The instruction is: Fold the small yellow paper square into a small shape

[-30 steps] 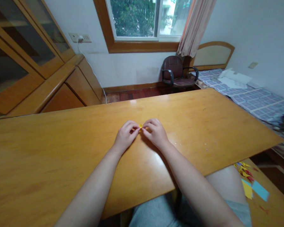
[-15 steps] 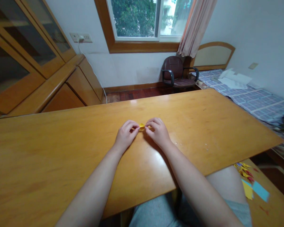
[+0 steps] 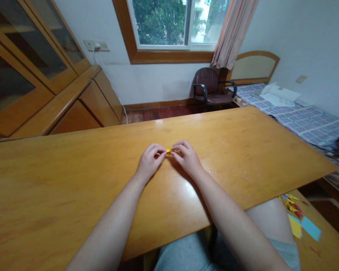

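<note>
A small piece of folded yellow paper (image 3: 168,149) sits between my two hands, just above the wooden table (image 3: 73,180). My left hand (image 3: 151,160) pinches its left end between thumb and fingers. At the other end, my right hand (image 3: 188,158) grips the paper with thumb and forefinger, the remaining fingers curled. My fingertips hide much of the paper, so its exact folded shape cannot be made out.
On a lower wooden surface at the right lie a pile of small folded yellow and red papers (image 3: 291,205), a yellow sheet (image 3: 295,227) and a blue sheet (image 3: 311,228). Tiny white specks (image 3: 245,175) dot the table. Beyond it stand a chair (image 3: 207,82), a bed (image 3: 299,116) and a cabinet (image 3: 67,109).
My right hand has shifted slightly left, its fingertips closer to those of my left hand. The left hand stays almost where it was, still pinching the yellow paper.
</note>
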`<state>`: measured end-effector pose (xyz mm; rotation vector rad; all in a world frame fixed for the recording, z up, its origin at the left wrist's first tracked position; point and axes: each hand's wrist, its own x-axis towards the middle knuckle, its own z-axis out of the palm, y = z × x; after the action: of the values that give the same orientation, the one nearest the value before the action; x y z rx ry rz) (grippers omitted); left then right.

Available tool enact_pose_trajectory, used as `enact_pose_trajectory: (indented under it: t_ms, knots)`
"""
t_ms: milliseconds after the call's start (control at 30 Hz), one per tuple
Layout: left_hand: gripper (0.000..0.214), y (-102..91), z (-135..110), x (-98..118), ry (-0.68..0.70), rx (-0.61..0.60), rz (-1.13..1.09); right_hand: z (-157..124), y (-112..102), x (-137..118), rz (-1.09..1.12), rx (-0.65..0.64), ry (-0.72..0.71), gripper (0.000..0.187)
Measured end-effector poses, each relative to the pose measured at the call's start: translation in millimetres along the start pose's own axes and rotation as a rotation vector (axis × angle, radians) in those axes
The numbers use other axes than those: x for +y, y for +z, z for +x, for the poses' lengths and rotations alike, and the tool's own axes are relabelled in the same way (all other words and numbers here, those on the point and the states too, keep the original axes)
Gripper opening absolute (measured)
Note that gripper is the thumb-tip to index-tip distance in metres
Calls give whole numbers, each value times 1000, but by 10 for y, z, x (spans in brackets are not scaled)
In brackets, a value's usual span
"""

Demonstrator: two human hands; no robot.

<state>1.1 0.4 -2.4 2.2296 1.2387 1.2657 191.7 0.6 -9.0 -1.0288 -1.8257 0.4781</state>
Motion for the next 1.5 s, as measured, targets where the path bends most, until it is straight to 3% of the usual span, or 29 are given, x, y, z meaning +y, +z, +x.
enact_pose_trajectory:
  t_ms: [533,900,1133,1333,1500]
  knots:
    - [6,9,-7,36,25,-33,18,4,3,-47,26,-57,-25,9]
    - [7,4,-7,11,-23,2,-5,10,19,4,85,40,69,10]
    - [8,-32,23,56,-110,112,-56,37,-26,62,223,185,270,11]
    - [8,-21,12,77,-117,42,-95,32,49,95,392,126,362,17]
    - [10,-12,-3,79,-142,-21,-111,20,72,54,393,63,332,19]
